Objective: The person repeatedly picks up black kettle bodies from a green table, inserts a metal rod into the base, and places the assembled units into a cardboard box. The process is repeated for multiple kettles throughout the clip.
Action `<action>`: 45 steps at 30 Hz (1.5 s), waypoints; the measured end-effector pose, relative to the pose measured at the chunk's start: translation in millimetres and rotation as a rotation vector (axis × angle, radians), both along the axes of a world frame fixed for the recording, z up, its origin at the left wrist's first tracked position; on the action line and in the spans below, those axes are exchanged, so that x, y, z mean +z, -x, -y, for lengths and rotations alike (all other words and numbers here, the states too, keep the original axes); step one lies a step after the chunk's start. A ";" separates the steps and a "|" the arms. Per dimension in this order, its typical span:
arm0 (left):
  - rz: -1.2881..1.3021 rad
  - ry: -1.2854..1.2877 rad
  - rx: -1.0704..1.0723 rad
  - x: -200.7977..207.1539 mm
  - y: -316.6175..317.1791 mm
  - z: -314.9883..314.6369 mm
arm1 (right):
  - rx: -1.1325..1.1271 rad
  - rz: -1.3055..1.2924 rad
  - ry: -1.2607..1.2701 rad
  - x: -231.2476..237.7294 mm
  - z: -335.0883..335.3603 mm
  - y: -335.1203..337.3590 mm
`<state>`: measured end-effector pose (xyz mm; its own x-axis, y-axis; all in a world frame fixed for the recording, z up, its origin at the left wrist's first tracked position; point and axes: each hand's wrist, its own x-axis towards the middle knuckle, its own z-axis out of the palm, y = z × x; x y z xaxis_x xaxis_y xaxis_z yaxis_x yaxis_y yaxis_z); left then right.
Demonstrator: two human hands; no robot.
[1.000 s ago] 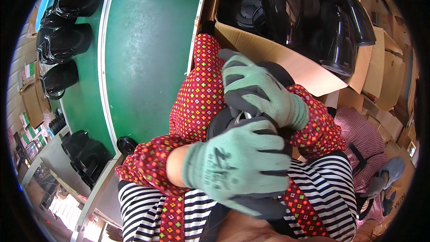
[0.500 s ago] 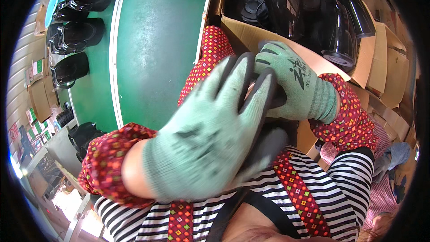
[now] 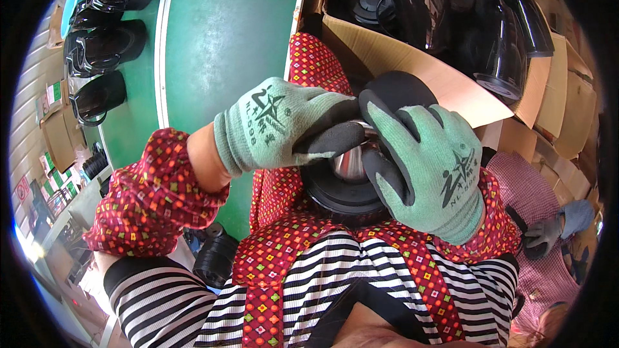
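Note:
In my lap stands a round black piece with a wide ribbed rim [image 3: 342, 193] and a shiny silver middle [image 3: 350, 163]; its exact kind is unclear. My left hand [image 3: 290, 122], in a light green glove with dark fingertips, pinches at the top of the silver part from the left. Opposite it, my right hand [image 3: 429, 161], gloved alike, curls its fingers and thumb around the same part. Just behind the fingers a flat, rounded black part [image 3: 400, 90] sticks up; whether it joins the piece is hidden. The fingers cover the contact point.
A green-topped table [image 3: 225, 45] bears several glossy black jugs [image 3: 100, 96] along its far left. At the right, an open cardboard box [image 3: 412, 61] holds several black shells and round parts. Black ribbed pieces [image 3: 216, 254] lie below my left arm. Another person's gloved hand [image 3: 543, 235] shows at far right.
My left hand has swung back leftward from in front of the right one, uncovering the black and silver piece. My right hand has come nearer to me and turned over it.

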<state>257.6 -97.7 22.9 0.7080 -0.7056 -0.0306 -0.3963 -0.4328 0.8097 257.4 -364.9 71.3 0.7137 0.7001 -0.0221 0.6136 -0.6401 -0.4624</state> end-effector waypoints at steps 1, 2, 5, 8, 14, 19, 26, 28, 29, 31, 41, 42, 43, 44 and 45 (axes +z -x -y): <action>-0.001 0.000 -0.022 -6.5 -4.4 -0.5 | -0.017 -0.016 0.047 4.7 -1.7 2.1; -0.001 0.000 -0.036 -13.4 -8.0 0.3 | -0.026 -0.033 0.093 7.5 -2.7 2.1; 0.020 0.054 -0.042 -29.6 -15.6 1.6 | -0.050 -0.065 0.136 15.1 -5.4 3.6; 0.109 0.076 -0.050 -41.5 -26.7 5.9 | -0.086 -0.020 0.232 23.8 -13.4 11.9; 0.278 0.039 0.121 -21.0 -6.1 7.9 | -0.093 0.086 0.038 15.6 -7.3 16.9; 0.277 0.126 0.631 -31.3 39.1 -18.4 | 0.066 0.284 -0.242 4.6 21.6 34.3; 0.162 -0.338 1.229 -119.2 148.2 -94.2 | 0.035 -0.068 -0.613 -55.0 21.9 52.9; 0.174 -0.432 1.255 -138.0 170.7 -110.4 | 0.004 -0.121 -0.697 -55.1 14.9 50.8; 0.105 -0.459 1.259 -130.1 173.2 -106.3 | -0.077 -0.146 -0.765 -50.7 8.9 49.6; 0.269 -0.361 1.186 -95.8 180.5 -87.7 | -0.215 -0.216 -0.887 -39.3 4.0 28.8; 0.014 0.909 1.120 7.2 234.4 -44.6 | -0.145 -1.464 -1.143 -66.7 -122.9 -4.1; -0.044 0.910 1.216 7.4 233.5 -60.7 | -0.210 -1.202 -1.090 -66.2 -131.8 5.8; -0.106 0.911 1.311 10.1 230.7 -82.7 | -0.299 -0.945 -1.004 -64.5 -140.0 15.1; -0.077 0.855 1.394 4.6 224.0 -103.8 | -0.305 -0.967 -1.061 -62.2 -144.8 19.2; -0.044 0.798 1.479 -3.5 217.5 -128.3 | -0.304 -0.989 -1.116 -59.6 -147.8 24.1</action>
<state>40.1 30.5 19.5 0.7394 0.6711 -0.0542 -0.0260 0.1088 0.9937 233.4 -217.1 11.7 0.8458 0.5152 -0.1384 -0.3095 0.2627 -0.9139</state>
